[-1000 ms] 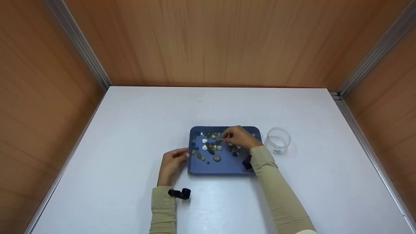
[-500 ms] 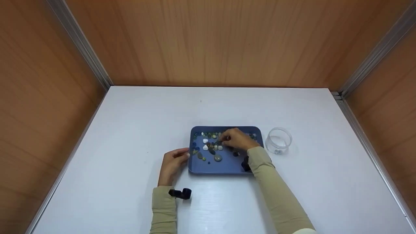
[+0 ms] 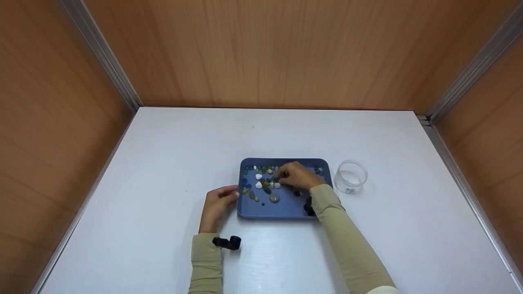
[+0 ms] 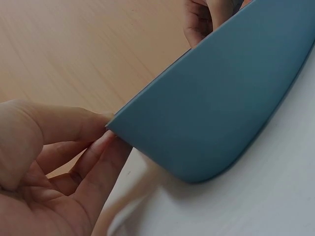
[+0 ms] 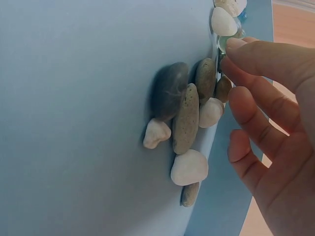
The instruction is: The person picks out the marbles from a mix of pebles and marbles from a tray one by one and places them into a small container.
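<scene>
A blue tray (image 3: 286, 210) bears pebbles and glass stones. My left hand (image 3: 216, 204) is at its left side; in the left wrist view, thumb and fingers pinch the tray's rim (image 4: 152, 88). My right hand (image 3: 298, 175) reaches over the tray with fingers bent down among the stones. In the right wrist view, the thumb and index fingertips are right at a pale green glass pebble (image 5: 223, 44); I cannot tell whether they pinch it. The other fingers curl loosely. Close by lie a dark stone (image 5: 168, 91), a long grey pebble (image 5: 186, 120) and a white pebble (image 5: 189, 167).
A clear round plastic container (image 3: 350, 176) stands on the white table (image 3: 184, 143) to the right of the tray, with a few clear glass pieces at its bottom. A wood-grain panel (image 3: 278, 53) rises behind the table, with more at both sides.
My right hand has shifted slightly left and down over the stones, then stayed nearly still. My left hand keeps its place at the tray's left edge.
</scene>
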A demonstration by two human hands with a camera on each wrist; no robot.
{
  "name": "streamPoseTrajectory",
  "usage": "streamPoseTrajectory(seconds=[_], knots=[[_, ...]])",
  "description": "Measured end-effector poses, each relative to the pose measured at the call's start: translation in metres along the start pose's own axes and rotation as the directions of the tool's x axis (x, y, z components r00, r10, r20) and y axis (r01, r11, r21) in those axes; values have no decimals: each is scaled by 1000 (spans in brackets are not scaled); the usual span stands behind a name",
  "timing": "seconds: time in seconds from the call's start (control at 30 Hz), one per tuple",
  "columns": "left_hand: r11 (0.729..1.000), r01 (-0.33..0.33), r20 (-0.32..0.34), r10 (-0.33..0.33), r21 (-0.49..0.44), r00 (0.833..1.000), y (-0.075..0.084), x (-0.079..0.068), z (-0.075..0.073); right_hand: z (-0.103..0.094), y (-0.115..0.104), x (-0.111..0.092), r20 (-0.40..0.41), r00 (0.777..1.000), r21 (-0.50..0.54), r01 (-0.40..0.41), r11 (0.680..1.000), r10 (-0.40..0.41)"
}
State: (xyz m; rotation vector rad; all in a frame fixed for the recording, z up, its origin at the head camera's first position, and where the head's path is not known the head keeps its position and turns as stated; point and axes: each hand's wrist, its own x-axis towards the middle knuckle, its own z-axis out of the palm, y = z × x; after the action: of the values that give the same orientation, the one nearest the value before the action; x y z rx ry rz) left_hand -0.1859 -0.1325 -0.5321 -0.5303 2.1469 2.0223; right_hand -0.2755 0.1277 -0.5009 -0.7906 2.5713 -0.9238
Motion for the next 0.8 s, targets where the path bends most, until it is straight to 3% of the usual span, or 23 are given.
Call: streamPoseTrajectory(seconds=[0.3, 0.8], knots=[[999, -13, 2, 13, -36, 1000, -1, 1, 0, 0, -1, 0, -6, 1000, -7, -10, 1000, 10], [1000, -6, 10, 6, -14, 1000, 1, 0, 2, 2, 4, 0, -5, 1000, -34, 22, 999, -22]])
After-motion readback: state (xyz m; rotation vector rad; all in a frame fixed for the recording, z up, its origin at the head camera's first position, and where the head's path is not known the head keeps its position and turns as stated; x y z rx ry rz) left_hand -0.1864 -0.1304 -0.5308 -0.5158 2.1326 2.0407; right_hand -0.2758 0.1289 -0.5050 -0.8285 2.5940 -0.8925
